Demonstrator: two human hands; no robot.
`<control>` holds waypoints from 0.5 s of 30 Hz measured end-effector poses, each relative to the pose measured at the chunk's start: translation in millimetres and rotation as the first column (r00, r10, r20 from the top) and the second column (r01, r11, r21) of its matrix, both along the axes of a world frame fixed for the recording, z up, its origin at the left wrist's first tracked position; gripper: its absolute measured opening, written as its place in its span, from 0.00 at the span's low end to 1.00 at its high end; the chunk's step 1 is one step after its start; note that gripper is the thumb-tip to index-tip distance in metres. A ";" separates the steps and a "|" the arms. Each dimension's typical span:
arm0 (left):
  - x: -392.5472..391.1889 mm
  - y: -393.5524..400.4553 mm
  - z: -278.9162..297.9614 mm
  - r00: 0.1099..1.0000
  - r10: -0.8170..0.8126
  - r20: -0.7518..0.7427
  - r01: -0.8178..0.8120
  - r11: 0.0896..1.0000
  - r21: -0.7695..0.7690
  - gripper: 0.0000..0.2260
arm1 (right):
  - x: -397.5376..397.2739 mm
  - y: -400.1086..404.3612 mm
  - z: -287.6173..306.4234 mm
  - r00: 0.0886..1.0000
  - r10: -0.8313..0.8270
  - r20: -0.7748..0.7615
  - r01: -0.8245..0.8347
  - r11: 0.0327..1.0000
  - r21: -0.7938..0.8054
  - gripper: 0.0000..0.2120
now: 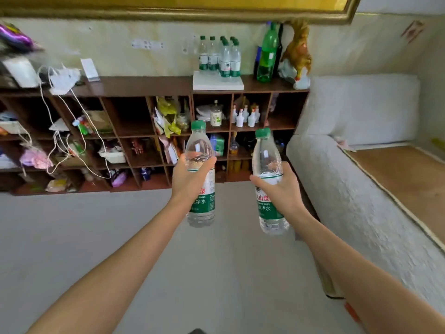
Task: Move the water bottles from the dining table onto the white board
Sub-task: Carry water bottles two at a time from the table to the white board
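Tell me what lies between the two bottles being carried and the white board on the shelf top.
In the head view, bare grey floor and the open-fronted shelf unit separate the held bottles from the white board; nothing blocks the way.

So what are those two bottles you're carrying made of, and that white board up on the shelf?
The two clear green-capped water bottles, one in the left hand and one in the right hand, look like thin glossy plastic: see-through ribbed walls, printed film labels. The white board on the brown shelf unit looks matte, perhaps foam or painted wood; too blurred to say.
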State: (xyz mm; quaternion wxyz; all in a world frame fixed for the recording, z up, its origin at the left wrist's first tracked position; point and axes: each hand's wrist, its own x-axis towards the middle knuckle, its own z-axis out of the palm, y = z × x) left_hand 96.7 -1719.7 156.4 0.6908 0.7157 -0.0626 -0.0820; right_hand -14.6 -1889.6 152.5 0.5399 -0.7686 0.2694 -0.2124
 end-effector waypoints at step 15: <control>404.0 -114.3 17.1 0.990 0.138 0.044 -0.138 0.990 -0.006 0.32 | 425.3 -135.9 25.1 0.984 0.149 0.094 -0.152 0.988 0.028 0.27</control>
